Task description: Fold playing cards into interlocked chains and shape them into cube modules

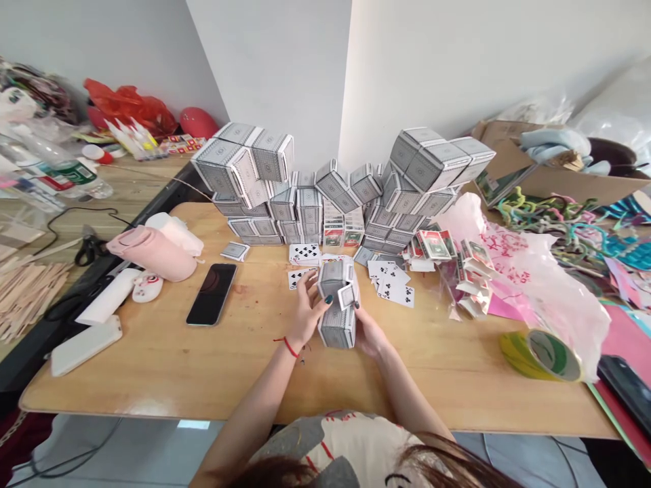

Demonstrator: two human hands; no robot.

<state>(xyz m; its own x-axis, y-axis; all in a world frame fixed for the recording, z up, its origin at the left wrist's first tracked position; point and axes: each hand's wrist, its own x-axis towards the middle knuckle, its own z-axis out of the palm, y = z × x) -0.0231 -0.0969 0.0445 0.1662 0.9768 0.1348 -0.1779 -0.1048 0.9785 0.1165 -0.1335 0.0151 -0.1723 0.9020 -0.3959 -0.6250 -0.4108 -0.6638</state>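
Observation:
Both my hands hold a grey patterned card box (338, 306) just above the wooden table (203, 366), near its middle. My left hand (306, 313) wraps the box's left side, fingers curled round it. My right hand (367, 331) grips the right side, mostly hidden behind the box. The box's small end flap stands open. Loose playing cards (391, 283) lie face up just beyond the box. Behind them rises a wall of stacked grey card boxes (336, 190).
A black phone (212, 293) lies left of my hands, with a pink roll (152, 252) and white cases further left. Flat red card packs (440, 247), a pink plastic bag (529, 271) and a yellow-green tape roll (542, 352) lie on the right.

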